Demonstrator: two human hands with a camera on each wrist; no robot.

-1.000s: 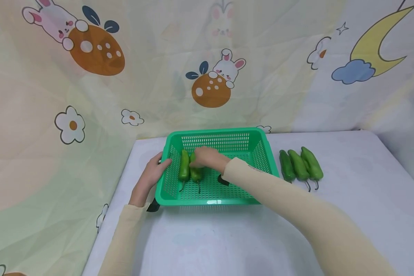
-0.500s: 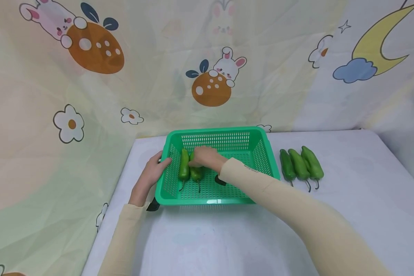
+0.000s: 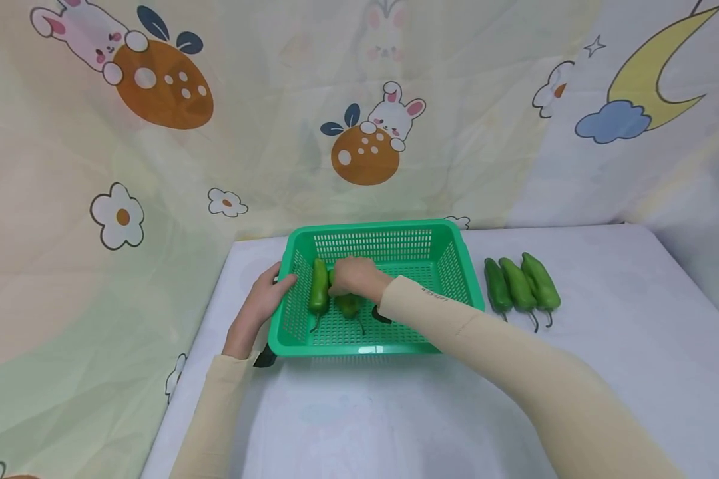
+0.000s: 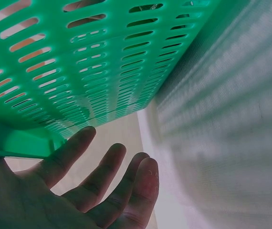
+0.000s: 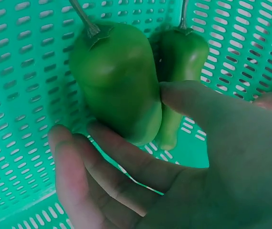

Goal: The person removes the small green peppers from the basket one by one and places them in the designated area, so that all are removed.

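In the head view my left hand (image 3: 262, 298) is at the left side of a green plastic basket (image 3: 359, 350), its thumb over the rim. Outside the slotted wall, the left wrist view shows its fingers (image 4: 143, 191) spread, one tip close to the wall. My right hand (image 3: 359, 278) reaches into the basket and holds a green pepper (image 5: 116, 81) between thumb and fingers, the stem pointing away from the palm. Beside it, nearer the left wall, lies a second green pepper (image 3: 319, 289) on the basket floor.
Several green peppers (image 3: 520, 286) lie side by side on the white-covered table (image 3: 365, 419), right of the basket. A printed cloth backdrop (image 3: 263, 120) hangs directly behind and along the left. The basket's right part shows bare slotted floor.
The pepper in my right hand has turned slightly, its stem end swinging to the right. My left hand and the other peppers have stayed in place.
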